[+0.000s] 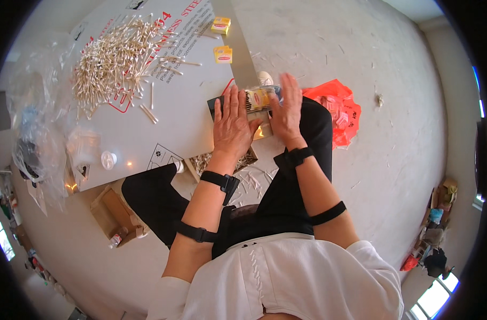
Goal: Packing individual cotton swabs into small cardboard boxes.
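A clear pack of cotton swabs (pixel 258 98) with a yellow label and dark ends showing lies between my hands at the table's right corner. My left hand (pixel 234 125) rests flat with fingers stretched out, over a dark flat piece (pixel 212 105), its fingers beside the pack's left end. At the pack's other end is my right hand (pixel 287 114), somewhat blurred, fingers extended upward and thumb apart. Whether its thumb touches the pack is unclear. A large heap of loose cotton swabs (pixel 115 66) covers the far left of the metal-sheet table (pixel 163 125).
Two small yellow boxes or cards, one (pixel 220 25) beyond the other (pixel 222 54), lie near the right edge. Clear plastic bags (pixel 38 117) hang at the left. Below are a swab-filled box (pixel 201 162), a cardboard box (pixel 113 216) and a red bag (pixel 342 112).
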Tool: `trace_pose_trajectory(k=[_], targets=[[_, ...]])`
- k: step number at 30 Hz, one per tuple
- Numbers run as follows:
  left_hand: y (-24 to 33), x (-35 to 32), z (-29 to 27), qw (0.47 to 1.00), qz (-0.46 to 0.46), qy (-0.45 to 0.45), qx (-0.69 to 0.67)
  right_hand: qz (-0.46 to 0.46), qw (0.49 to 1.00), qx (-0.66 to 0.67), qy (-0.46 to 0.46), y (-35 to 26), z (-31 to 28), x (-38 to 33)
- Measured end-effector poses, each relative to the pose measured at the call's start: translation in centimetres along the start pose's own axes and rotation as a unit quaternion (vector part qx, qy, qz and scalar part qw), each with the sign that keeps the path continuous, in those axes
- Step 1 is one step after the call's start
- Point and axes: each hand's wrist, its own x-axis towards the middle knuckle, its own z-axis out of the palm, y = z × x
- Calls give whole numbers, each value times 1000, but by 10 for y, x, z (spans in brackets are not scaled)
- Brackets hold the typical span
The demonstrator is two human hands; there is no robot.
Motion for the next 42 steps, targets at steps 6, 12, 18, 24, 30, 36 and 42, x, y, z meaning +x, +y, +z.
trace_pose_trajectory(k=[6, 12, 18, 24, 30, 36, 42], targets=[[-6, 5, 6, 973, -12, 130, -192, 328, 583, 739, 81, 27, 8, -6], [10, 24, 3, 841, -80, 190, -500, 361, 473, 800, 75, 15, 26, 13], [19, 33, 15, 789, -63, 213, -573, 340, 589, 731, 61, -3, 11, 12], [33, 45, 32, 748, -60, 216, -625, 345, 583, 733, 64, -7, 9, 12], [36, 49, 32, 683, -65, 224, -692, 330, 618, 710, 69, -8, 10, 11], [18, 38, 24, 640, -86, 259, -718, 342, 587, 731, 64, -9, 13, 9], [-56, -17, -15, 760, -180, 330, -531, 291, 779, 515, 207, 1, 2, -1]])
